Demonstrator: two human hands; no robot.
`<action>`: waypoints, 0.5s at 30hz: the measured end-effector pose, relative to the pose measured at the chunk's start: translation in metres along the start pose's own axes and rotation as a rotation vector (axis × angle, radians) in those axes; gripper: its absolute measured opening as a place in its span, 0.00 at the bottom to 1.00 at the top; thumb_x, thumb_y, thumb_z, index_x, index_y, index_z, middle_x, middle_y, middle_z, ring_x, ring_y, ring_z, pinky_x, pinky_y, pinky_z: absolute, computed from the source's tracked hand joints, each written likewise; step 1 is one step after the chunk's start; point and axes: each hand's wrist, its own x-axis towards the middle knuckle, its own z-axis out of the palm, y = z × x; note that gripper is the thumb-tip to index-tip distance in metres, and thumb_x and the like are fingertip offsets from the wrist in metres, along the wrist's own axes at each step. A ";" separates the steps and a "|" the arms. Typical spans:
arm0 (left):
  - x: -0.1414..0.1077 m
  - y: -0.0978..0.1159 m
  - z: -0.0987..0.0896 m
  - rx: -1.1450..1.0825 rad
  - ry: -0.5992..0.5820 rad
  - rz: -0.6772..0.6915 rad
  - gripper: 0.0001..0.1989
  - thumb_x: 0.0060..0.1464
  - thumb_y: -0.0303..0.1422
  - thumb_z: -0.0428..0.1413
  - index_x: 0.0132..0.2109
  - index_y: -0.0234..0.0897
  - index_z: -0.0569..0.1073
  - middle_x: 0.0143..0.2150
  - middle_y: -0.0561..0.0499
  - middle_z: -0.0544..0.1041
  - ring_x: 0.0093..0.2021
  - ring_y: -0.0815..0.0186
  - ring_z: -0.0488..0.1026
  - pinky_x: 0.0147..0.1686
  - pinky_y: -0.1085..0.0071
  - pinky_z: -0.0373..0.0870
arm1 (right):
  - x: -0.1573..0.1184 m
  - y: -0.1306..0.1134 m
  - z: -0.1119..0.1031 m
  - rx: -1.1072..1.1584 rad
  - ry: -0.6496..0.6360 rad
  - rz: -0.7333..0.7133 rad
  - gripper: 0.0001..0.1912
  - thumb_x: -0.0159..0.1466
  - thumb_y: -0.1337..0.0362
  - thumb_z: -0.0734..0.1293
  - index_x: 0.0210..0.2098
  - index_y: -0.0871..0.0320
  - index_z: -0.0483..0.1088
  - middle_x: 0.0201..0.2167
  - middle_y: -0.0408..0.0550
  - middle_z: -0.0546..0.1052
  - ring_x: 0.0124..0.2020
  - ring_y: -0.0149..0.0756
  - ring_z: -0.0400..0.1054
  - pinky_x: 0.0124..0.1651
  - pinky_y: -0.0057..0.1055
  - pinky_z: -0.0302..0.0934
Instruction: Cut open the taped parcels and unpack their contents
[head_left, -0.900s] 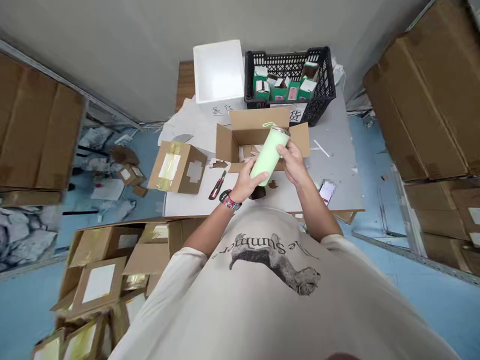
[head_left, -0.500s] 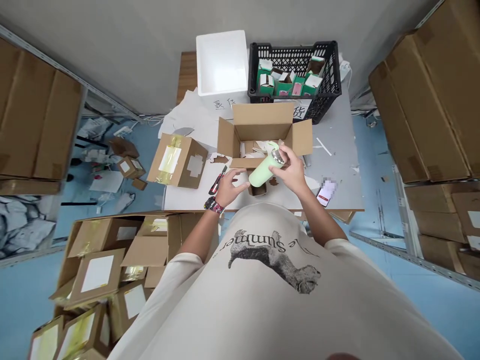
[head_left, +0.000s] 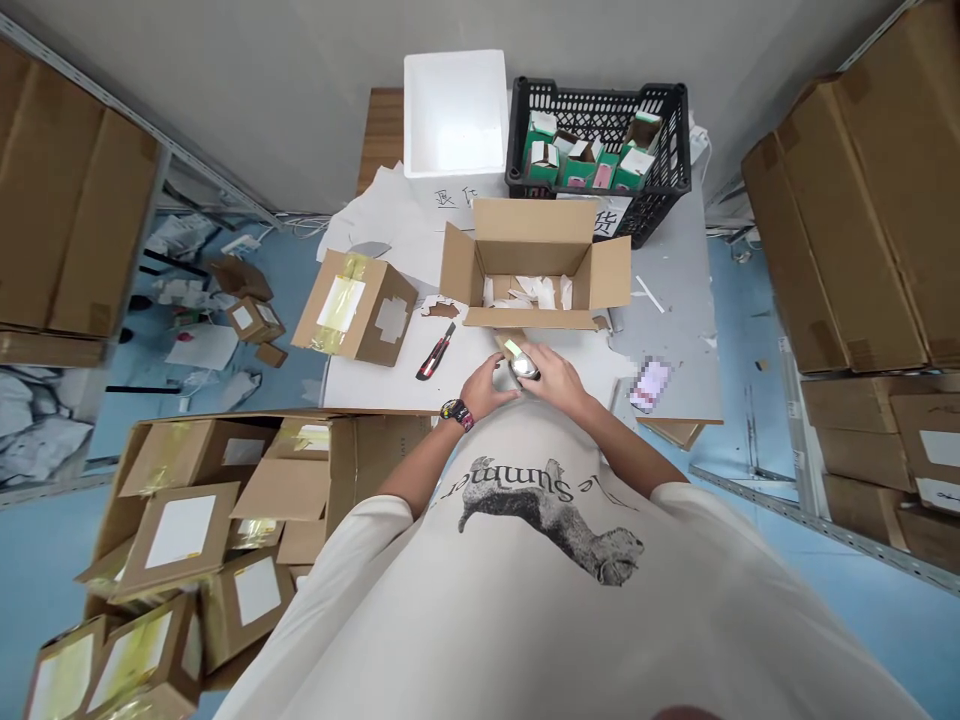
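My right hand (head_left: 557, 380) is closed around the top of a light green bottle (head_left: 525, 366) with a silver lid, close to my shirt at the table's front edge. Most of the bottle is hidden; it stands in or at a small brown box, whose raised flap (head_left: 510, 338) shows just behind it. Curled against the left side of this small box is my left hand (head_left: 484, 388), with a watch on its wrist. A utility knife (head_left: 435, 352) lies to the left of my left hand. Beyond both hands stands an open carton (head_left: 536, 318) with white paper scraps inside.
A taped carton (head_left: 375, 310) sits at the table's left. Behind are a white foam box (head_left: 455, 180) and a black crate (head_left: 645, 205) holding several green boxes. A phone (head_left: 649, 385) lies on the right. A big box (head_left: 375, 450) of cartons stands at lower left.
My right hand has brought the bottle down and toward me, from tilted in the air to the small box. My left hand has moved right, up against that box.
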 end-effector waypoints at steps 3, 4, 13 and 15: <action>0.002 0.006 0.012 -0.035 0.017 -0.013 0.55 0.54 0.39 0.78 0.83 0.43 0.63 0.74 0.37 0.81 0.71 0.42 0.84 0.66 0.48 0.84 | -0.003 0.004 0.014 -0.061 -0.058 0.029 0.33 0.74 0.65 0.70 0.77 0.51 0.73 0.64 0.59 0.80 0.67 0.57 0.74 0.63 0.46 0.77; 0.003 0.009 0.015 -0.038 0.023 -0.013 0.56 0.54 0.38 0.77 0.83 0.43 0.62 0.73 0.37 0.82 0.71 0.43 0.84 0.67 0.49 0.84 | -0.004 0.005 0.016 -0.083 -0.072 0.032 0.33 0.75 0.65 0.70 0.78 0.51 0.73 0.64 0.60 0.79 0.68 0.57 0.72 0.64 0.46 0.76; 0.011 0.010 0.015 -0.047 0.012 0.009 0.57 0.52 0.33 0.74 0.84 0.43 0.60 0.75 0.39 0.83 0.73 0.44 0.83 0.71 0.50 0.82 | -0.003 0.003 -0.003 -0.244 -0.174 -0.021 0.36 0.76 0.61 0.73 0.82 0.48 0.71 0.61 0.59 0.77 0.59 0.56 0.72 0.59 0.44 0.73; 0.012 0.007 0.010 -0.060 -0.002 0.028 0.55 0.52 0.35 0.75 0.82 0.42 0.62 0.74 0.39 0.83 0.74 0.45 0.82 0.72 0.50 0.82 | -0.004 0.003 -0.009 -0.237 -0.177 -0.029 0.33 0.75 0.62 0.74 0.79 0.51 0.74 0.62 0.60 0.77 0.60 0.56 0.72 0.60 0.44 0.72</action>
